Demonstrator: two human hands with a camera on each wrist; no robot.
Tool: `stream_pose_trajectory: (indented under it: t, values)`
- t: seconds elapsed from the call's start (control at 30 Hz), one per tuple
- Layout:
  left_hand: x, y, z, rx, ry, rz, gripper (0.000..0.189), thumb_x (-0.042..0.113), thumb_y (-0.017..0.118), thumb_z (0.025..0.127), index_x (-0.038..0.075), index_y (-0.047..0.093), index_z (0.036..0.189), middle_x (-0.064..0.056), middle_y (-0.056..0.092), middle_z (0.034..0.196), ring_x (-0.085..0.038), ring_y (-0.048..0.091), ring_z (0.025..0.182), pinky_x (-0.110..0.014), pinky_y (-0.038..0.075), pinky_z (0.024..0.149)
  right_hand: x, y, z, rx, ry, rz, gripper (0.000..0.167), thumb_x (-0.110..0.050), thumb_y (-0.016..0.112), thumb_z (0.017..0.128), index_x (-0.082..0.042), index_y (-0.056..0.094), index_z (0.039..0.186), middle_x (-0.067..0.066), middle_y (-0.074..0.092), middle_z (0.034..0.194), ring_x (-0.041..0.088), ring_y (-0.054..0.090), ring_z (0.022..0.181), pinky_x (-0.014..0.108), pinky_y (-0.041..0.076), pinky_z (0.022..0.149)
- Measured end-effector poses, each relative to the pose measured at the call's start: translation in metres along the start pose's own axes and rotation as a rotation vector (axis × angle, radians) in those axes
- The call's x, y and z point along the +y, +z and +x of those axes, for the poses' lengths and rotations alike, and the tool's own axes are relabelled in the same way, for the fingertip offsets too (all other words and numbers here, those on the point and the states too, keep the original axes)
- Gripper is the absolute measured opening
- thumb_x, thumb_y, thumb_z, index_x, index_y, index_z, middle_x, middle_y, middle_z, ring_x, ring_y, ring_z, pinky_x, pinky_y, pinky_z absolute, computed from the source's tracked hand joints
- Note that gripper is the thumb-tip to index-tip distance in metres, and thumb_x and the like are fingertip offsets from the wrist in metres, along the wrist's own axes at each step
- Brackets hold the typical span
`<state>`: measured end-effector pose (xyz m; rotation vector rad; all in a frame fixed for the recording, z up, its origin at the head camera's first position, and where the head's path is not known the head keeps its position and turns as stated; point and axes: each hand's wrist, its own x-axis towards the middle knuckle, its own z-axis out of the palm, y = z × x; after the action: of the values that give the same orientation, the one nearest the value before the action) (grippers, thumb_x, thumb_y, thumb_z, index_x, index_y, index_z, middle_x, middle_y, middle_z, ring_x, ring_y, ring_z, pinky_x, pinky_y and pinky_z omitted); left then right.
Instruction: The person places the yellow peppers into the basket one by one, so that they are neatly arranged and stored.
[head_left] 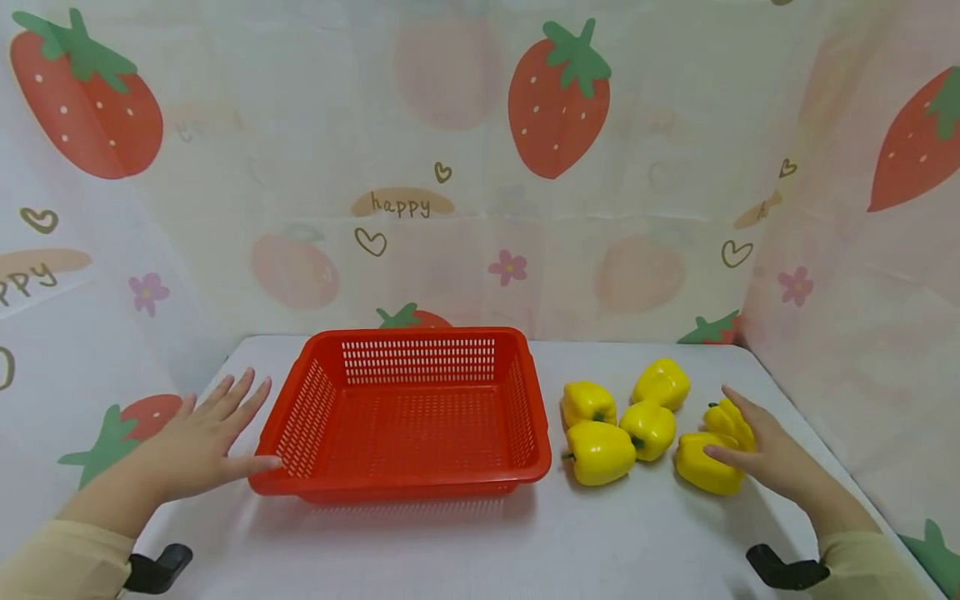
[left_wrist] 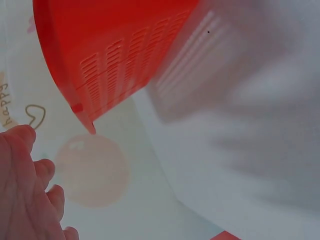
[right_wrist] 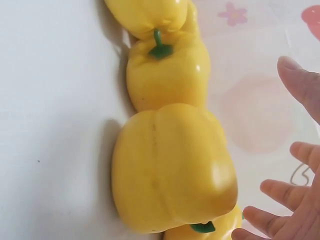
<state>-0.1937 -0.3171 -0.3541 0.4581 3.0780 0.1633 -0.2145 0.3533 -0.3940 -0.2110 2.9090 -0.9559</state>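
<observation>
A red plastic basket (head_left: 405,485) with slotted walls stands on the white table. My left hand (head_left: 198,446) is spread beside its left side, the thumb overlapping the rim in the head view; contact cannot be told. In the left wrist view, the fingers (left_wrist: 44,172) show apart from the basket wall (left_wrist: 117,55). At the right, my right hand (head_left: 776,454) hovers with parted fingers by two yellow bell peppers (head_left: 708,464), partly covering them. From the right wrist, a large yellow pepper (right_wrist: 172,170) appears beside the extended fingers (right_wrist: 285,194), with a gap between.
Several more yellow bell peppers (head_left: 600,454) lie clustered between the basket and my right hand. A strawberry-printed cloth (head_left: 480,275) hangs behind the table and along both sides. The white tabletop (head_left: 480,550) extends in front of the basket.
</observation>
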Motion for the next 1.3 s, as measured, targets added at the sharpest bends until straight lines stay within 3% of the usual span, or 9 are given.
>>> stream_pose_trajectory:
  t: [0.3,0.53,1.07,1.3]
  values:
    - [0.006,0.007,-0.001,-0.015,0.0,-0.042,0.107,0.073,0.052,0.07,0.014,0.009,0.148,-0.019,0.008,0.151,-0.043,0.005,0.135,-0.066,-0.002,0.102,0.007,0.009,-0.003,-0.012,0.019,0.012,0.094,-0.042,0.065,0.082,-0.013,0.005,0.148,0.031,0.015,0.144,0.055,0.015,0.126,0.074,0.017,0.09]
    - [0.007,0.012,-0.001,-0.013,0.026,-0.063,0.109,0.074,0.053,0.07,0.009,0.012,0.147,-0.018,0.009,0.151,-0.041,0.006,0.136,-0.065,0.002,0.103,0.015,0.015,-0.006,-0.051,0.083,0.014,0.094,-0.047,0.063,0.082,-0.012,0.006,0.147,0.032,0.024,0.14,0.055,0.022,0.122,0.074,0.024,0.087]
    - [0.01,0.021,0.001,-0.027,0.04,-0.04,0.113,0.073,0.056,0.067,0.002,0.016,0.145,-0.021,0.016,0.149,-0.041,0.013,0.134,-0.067,0.012,0.101,0.025,0.021,-0.008,-0.021,0.056,0.013,0.098,-0.043,0.07,0.077,-0.003,0.012,0.145,0.034,0.028,0.137,0.051,0.031,0.117,0.068,0.031,0.088]
    - [0.01,0.022,0.002,-0.05,0.019,-0.063,0.113,0.072,0.057,0.068,-0.001,0.016,0.144,-0.021,0.016,0.149,-0.04,0.014,0.134,-0.067,0.014,0.101,0.028,0.025,-0.009,-0.018,0.065,0.01,0.099,-0.043,0.072,0.074,-0.001,0.014,0.144,0.033,0.022,0.139,0.05,0.031,0.117,0.067,0.032,0.088]
